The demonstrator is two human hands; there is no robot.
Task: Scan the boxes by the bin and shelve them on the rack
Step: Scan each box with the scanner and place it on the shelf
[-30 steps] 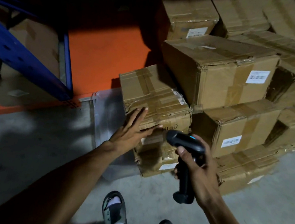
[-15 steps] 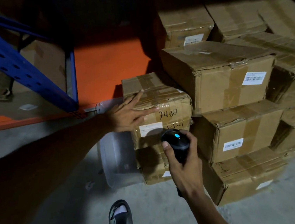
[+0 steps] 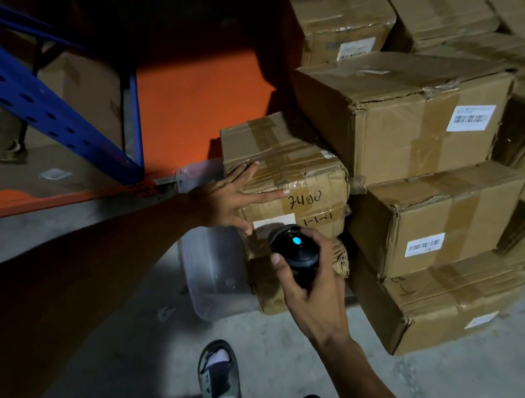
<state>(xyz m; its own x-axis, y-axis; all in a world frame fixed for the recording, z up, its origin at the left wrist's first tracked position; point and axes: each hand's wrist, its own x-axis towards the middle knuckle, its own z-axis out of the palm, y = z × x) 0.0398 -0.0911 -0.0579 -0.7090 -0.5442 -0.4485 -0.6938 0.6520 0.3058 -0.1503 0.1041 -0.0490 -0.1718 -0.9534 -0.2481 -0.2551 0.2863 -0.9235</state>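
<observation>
Now that the scanner (image 3: 294, 251), gripped in the right hand (image 3: 308, 289), has closed in on the label (image 3: 271, 227), the box (image 3: 284, 181) beside the bin (image 3: 214, 268), steadied by the spread-fingered left hand (image 3: 233, 198), looks mid-scan; shelving comes next.

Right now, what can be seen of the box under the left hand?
The taped cardboard box is dented and creased, with "7498" handwritten on its front above a white label. It sits atop another crumpled box beside a clear plastic bin. The left hand lies flat on it; the right hand aims a scanner at the label.
</observation>
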